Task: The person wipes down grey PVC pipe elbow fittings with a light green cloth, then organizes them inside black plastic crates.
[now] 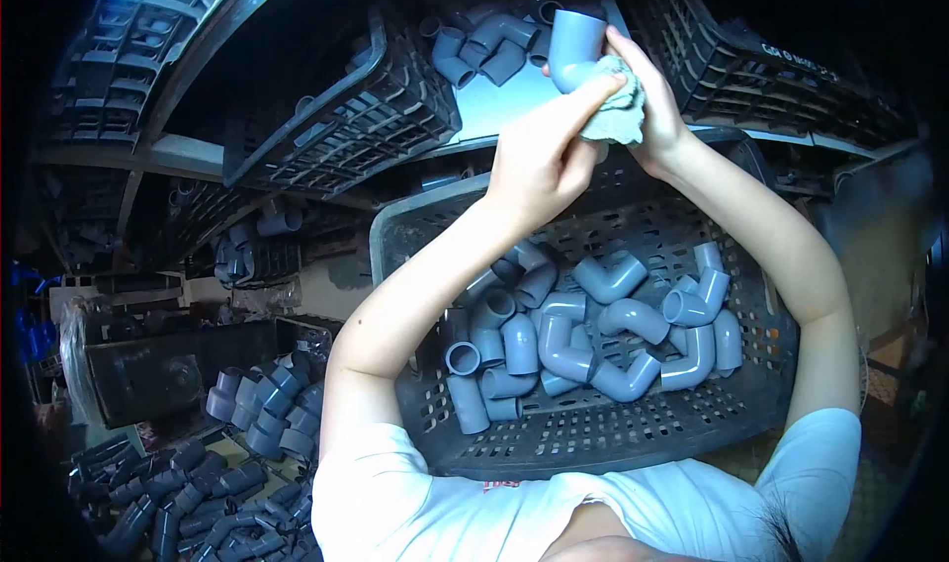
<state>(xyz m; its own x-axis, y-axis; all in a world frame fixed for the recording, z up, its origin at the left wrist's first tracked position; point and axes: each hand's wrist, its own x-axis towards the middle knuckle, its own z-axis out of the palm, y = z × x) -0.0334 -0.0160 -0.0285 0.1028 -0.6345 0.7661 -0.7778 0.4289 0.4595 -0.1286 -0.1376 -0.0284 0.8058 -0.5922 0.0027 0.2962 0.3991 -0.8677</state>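
Note:
High in the view, my right hand (652, 102) wraps around a grey plastic pipe elbow (577, 38) from behind. The elbow's wide opening points upward. My left hand (544, 157) is closed on a pale green cloth (618, 117) and presses it against the elbow's lower bend, thumb on top. Part of the elbow is hidden by the cloth and fingers. Below my forearms stands a black plastic crate (593, 453) with several grey pipe elbows (568, 349) lying loose in it.
Several more elbows (499, 43) lie on the white shelf surface (484, 112) ahead. Black crates flank it, one tilted on the left (346, 132) and one on the right (761, 78). Grey fittings (262, 409) and dark fittings (198, 493) are heaped at lower left.

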